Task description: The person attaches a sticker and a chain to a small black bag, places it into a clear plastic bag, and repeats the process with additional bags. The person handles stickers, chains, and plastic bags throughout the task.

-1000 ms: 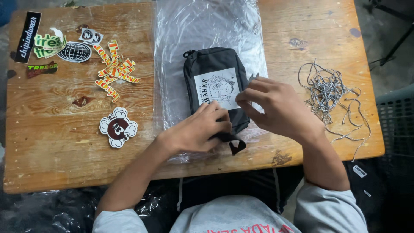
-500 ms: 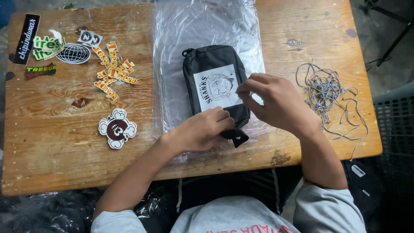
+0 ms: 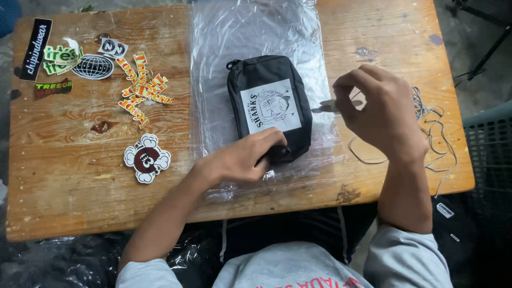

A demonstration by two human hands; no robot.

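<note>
Table (image 3: 69, 202): wooden, all four edges in my view; near edge runs just above the person's lap, right edge drops off beside a dark crate (image 3: 488, 160).

Open room: I see bare wood along the near-left, below the stickers, and a bare strip at the far right corner. The middle is taken up by the plastic sheet.

Plastic sheet (image 3: 256, 37): clear, crinkled, lies from the far edge down to near the front edge.

Pouch (image 3: 269, 104): black, zipped, white printed patch on top; lies on the sheet, centre of the table, slightly tilted.

Left hand (image 3: 240, 160): rests on the sheet at the pouch's near end, fingers curled together and pressed against that end. I cannot tell whether they pinch a tab or only touch it.

Right hand (image 3: 381, 109): raised over the table just right of the pouch, clear of it, thumb and fingertips pinched together; I cannot tell if anything is held between them.

Cords (image 3: 432, 133): thin grey loops, tangled, on the wood under and right of the right hand, reaching the right edge.

Stickers (image 3: 141, 85): a scatter at far left, well apart from both hands; a round cloud-edged sticker (image 3: 146, 158) lies alone, nearer the left forearm.
</note>
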